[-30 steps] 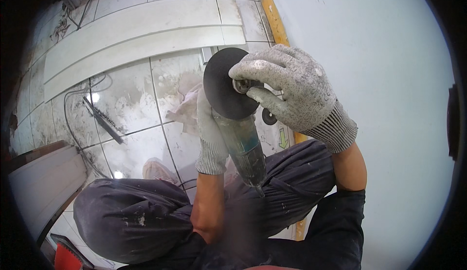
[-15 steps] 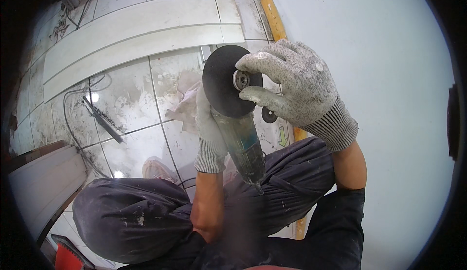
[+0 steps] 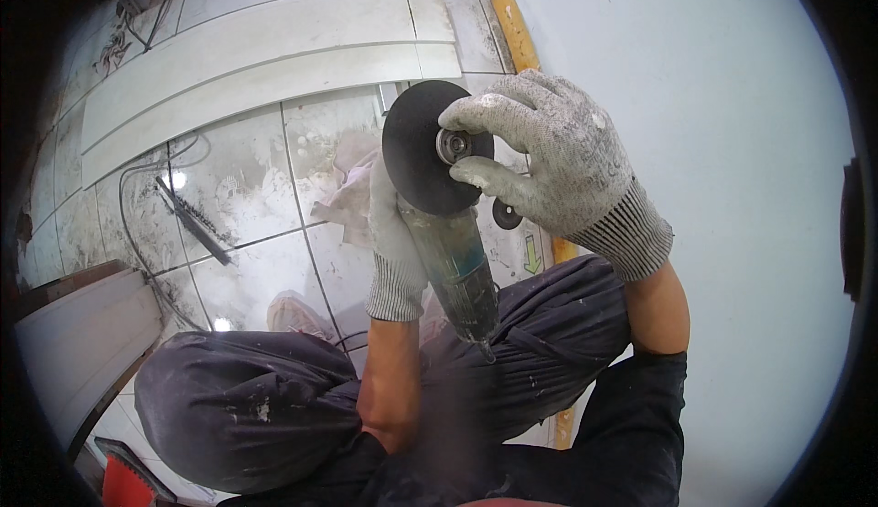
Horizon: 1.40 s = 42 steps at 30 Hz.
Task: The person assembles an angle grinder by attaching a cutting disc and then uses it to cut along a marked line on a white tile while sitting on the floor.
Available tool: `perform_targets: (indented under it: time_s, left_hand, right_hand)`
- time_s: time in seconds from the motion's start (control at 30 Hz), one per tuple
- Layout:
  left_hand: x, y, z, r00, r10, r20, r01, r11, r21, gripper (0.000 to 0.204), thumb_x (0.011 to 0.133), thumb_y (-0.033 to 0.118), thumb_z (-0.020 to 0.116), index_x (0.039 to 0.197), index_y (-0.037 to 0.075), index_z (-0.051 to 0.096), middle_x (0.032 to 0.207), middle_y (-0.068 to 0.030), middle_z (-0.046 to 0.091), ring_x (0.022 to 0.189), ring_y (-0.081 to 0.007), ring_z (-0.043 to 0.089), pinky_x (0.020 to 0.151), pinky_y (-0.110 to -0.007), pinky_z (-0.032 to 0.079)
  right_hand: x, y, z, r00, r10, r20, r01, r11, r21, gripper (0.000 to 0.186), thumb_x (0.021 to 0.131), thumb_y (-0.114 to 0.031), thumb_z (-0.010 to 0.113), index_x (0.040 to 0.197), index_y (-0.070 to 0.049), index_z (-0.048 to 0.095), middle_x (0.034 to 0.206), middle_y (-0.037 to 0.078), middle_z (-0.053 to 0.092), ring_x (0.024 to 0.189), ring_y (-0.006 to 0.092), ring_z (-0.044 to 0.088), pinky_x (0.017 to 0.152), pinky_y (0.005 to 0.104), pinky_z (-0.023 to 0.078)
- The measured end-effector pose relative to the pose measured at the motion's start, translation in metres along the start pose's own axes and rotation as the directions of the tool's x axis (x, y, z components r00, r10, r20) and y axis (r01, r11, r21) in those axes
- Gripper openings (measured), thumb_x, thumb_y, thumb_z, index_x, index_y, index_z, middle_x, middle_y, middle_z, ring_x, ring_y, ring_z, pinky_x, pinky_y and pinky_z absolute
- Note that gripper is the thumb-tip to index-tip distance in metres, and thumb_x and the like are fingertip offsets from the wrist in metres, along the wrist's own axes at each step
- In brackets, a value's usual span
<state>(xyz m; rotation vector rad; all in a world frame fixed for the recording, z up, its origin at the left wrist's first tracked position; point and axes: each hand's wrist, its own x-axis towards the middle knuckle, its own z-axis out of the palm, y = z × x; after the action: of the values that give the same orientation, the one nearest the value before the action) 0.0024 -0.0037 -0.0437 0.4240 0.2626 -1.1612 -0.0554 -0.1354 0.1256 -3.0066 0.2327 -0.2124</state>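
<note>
An angle grinder (image 3: 450, 269) with a dark, dusty body points away from me, its black disc (image 3: 416, 155) facing up. My left hand (image 3: 391, 228), in a pale knit glove, is closed round the grinder's left side near the head; its fingertips are hidden behind the tool and disc. The gloved right hand (image 3: 540, 146) pinches the round metal flange nut (image 3: 454, 146) at the disc's centre between thumb and index finger. Its other fingers curl above. Close to the right wrist, a small black disc (image 3: 506, 213) lies on the floor.
Long white boards (image 3: 247, 50) lie across the tiled floor ahead. A crumpled pinkish cloth (image 3: 352, 192) is beyond my left hand. Farther left are a dark narrow strip (image 3: 194, 224) and a grey cable (image 3: 128, 214). A white wall (image 3: 732, 187) rises at right, with a yellowish strip (image 3: 515, 32) along its foot.
The flange nut has turned a little between the right thumb and index finger. Both hands and the grinder stay in nearly the same place.
</note>
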Motion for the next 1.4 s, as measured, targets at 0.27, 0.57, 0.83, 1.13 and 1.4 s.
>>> perform_targets:
  time_s: [0.27, 0.57, 0.83, 1.13, 1.4]
  left_hand:
    - [-0.001, 0.001, 0.004, 0.997, 0.023, -0.074, -0.017, 0.996, 0.086, 0.088, 0.109, 0.072, 0.031, 0.149, -0.003, 0.050, 0.127, -0.0291, 0.068, 0.100, -0.0389, 0.077, 0.079, -0.050, 0.069]
    - [-0.001, 0.002, -0.004, 1.000, -0.016, -0.024, 0.016, 0.999, -0.030, 0.091, 0.107, 0.075, 0.031, 0.147, -0.004, 0.053, 0.126, -0.0293, 0.069, 0.104, -0.0383, 0.076, 0.084, -0.050, 0.067]
    - [-0.005, 0.002, 0.001, 0.993, 0.105, -0.061, -0.104, 0.994, 0.019, 0.081, 0.111, 0.066, 0.031, 0.147, -0.003, 0.053, 0.126, -0.0279, 0.070, 0.106, -0.0367, 0.077, 0.084, -0.047, 0.068]
    - [-0.012, 0.003, 0.002, 0.982, 0.184, 0.043, -0.189, 0.962, 0.198, 0.069, 0.113, 0.059, 0.043, 0.150, 0.002, 0.051, 0.139, -0.0218, 0.065, 0.120, -0.0330, 0.073, 0.093, -0.046, 0.068]
    - [-0.018, 0.022, 0.021, 0.953, 0.246, 0.178, -0.298, 0.874, 0.385, 0.092, 0.079, 0.000, 0.080, 0.163, 0.006, 0.042, 0.142, -0.0157, 0.063, 0.122, -0.0250, 0.071, 0.101, -0.038, 0.064]
  right_hand:
    - [-0.001, -0.007, -0.003, 0.999, 0.042, -0.013, -0.042, 0.999, -0.015, 0.026, 0.095, -0.028, 0.083, 0.115, -0.013, 0.076, 0.101, 0.006, 0.076, 0.095, 0.0256, 0.074, 0.091, 0.0421, 0.059]
    - [0.001, -0.012, -0.007, 0.990, 0.137, 0.046, -0.141, 0.985, 0.099, 0.022, 0.103, -0.030, 0.074, 0.107, -0.009, 0.078, 0.091, 0.007, 0.075, 0.083, 0.0223, 0.073, 0.082, 0.0382, 0.061]
    - [0.000, -0.017, -0.009, 0.969, 0.210, 0.133, -0.224, 0.970, 0.098, 0.030, 0.101, -0.030, 0.078, 0.121, -0.008, 0.076, 0.095, 0.005, 0.074, 0.082, 0.0156, 0.072, 0.076, 0.0342, 0.061]
    - [-0.004, -0.016, -0.004, 0.922, 0.333, 0.195, -0.362, 0.922, 0.137, 0.035, 0.098, -0.033, 0.082, 0.119, -0.006, 0.074, 0.096, 0.005, 0.074, 0.086, 0.0131, 0.072, 0.080, 0.0329, 0.061]
    - [-0.013, 0.003, 0.010, 0.890, 0.396, 0.224, -0.445, 0.862, 0.243, 0.031, 0.103, -0.028, 0.076, 0.124, -0.005, 0.069, 0.099, 0.006, 0.073, 0.093, 0.0166, 0.071, 0.088, 0.0339, 0.060]
